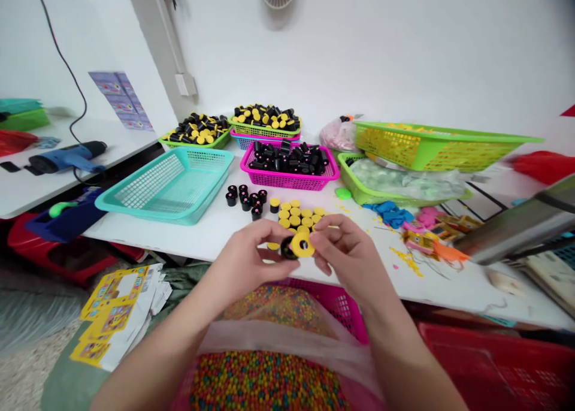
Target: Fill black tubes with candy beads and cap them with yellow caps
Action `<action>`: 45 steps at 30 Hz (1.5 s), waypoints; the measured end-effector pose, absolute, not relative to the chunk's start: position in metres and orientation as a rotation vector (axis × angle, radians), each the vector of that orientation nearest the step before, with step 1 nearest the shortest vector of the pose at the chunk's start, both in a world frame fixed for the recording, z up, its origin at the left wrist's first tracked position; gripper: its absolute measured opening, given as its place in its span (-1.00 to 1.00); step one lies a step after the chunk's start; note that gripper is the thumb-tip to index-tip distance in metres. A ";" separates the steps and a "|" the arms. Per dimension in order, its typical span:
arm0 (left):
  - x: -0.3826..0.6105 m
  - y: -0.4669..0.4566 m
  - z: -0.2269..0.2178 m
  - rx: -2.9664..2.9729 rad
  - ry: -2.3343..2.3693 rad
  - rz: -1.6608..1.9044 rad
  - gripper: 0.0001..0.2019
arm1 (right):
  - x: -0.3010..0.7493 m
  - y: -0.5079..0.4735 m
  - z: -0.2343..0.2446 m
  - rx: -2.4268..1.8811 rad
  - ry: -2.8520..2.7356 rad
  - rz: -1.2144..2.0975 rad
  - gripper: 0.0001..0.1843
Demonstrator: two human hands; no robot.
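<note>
The left hand point(245, 258) grasps a black cup point(286, 249) between thumb and fingers, tilted so that its end faces the right hand point(353, 258). The right fingers pinch the edge of a yellow disc point(297, 241) with a round hole, holding it up at the cup's end; whether the two are joined cannot be told. Both pieces are in the air at the worktop's near edge. Just below, small coloured balls point(265, 378) fill a clear bag point(287, 333) in a pink basket point(353, 315).

Beyond the hands, yellow-topped pieces point(295, 220) stand grouped on the worktop point(206, 240), with black cups bearing pink dots point(245, 204) to their left. Behind stands a magenta basket point(287, 180) of black cups, with a turquoise basket point(179, 210) to its left. Yellow printed packets point(420, 242) lie at right, their lettering too small to read. At lower left, a stack of yellow printed cards point(112, 318) carries pictures and lettering that cannot be made out. Farther off, the print on a purple sheet point(121, 101) on the wall is equally illegible.
</note>
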State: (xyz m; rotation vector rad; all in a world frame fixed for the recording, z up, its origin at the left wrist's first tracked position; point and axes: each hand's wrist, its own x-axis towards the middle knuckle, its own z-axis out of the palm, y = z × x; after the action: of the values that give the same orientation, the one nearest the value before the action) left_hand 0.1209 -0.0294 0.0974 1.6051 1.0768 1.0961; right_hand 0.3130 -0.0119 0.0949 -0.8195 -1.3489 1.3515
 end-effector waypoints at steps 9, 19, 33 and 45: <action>0.125 -0.060 0.069 1.714 0.825 0.974 -0.74 | 0.305 -0.040 0.075 -0.821 -1.227 1.519 -0.82; 0.130 -0.070 0.052 1.328 0.709 1.129 -0.78 | 0.302 -0.044 0.061 -0.729 -1.752 0.731 -0.79; 0.156 -0.063 0.063 0.522 0.438 0.953 -0.50 | 0.289 -0.046 0.047 -0.482 -1.812 0.631 -0.39; 0.115 -0.066 0.050 1.453 0.692 0.860 -0.56 | 0.305 -0.028 0.050 -0.326 -1.452 1.528 -0.69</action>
State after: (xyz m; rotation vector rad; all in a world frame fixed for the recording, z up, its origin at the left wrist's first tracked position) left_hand 0.1154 -0.0665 0.0502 1.4534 0.6921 0.8600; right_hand 0.3050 -0.0276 0.0497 -0.3262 -1.4520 1.5279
